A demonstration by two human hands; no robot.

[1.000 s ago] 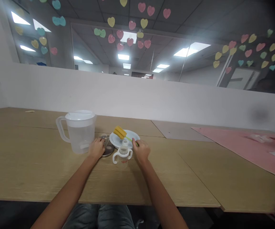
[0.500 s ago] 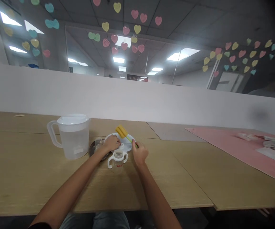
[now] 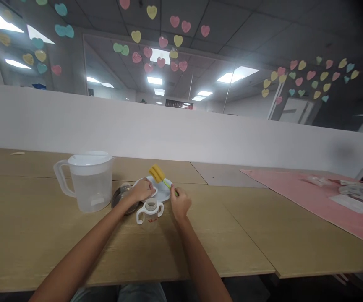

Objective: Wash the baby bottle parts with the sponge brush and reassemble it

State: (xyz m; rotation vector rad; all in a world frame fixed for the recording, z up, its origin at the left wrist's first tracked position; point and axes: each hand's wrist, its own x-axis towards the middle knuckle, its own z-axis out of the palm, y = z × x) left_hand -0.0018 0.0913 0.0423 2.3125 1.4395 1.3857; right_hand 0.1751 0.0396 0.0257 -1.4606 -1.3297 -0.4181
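My right hand (image 3: pixel 181 202) is closed round the green handle of a brush with a yellow sponge head (image 3: pixel 157 172), which points up and left above a white plate (image 3: pixel 164 193). Over the plate's left part, my left hand (image 3: pixel 143 189) has its fingers closed on a small white part (image 3: pixel 153 192), partly hidden by the fingers. Just in front of the plate stands a clear bottle (image 3: pixel 150 214) with a white two-handled ring and an open top. A dark round dish (image 3: pixel 116 202) holding a clear piece (image 3: pixel 125 188) lies partly behind my left wrist.
A large translucent pitcher (image 3: pixel 93 184) with liquid stands left of the dish. On the right, a pink sheet (image 3: pixel 307 203) carries crumpled cloth (image 3: pixel 362 192). A white wall (image 3: pixel 181 134) rises behind the table (image 3: pixel 231 235).
The whole view has shifted slightly, so things appear a little further left. Both hands keep their holds, and the white part shows more beside my left fingertips.
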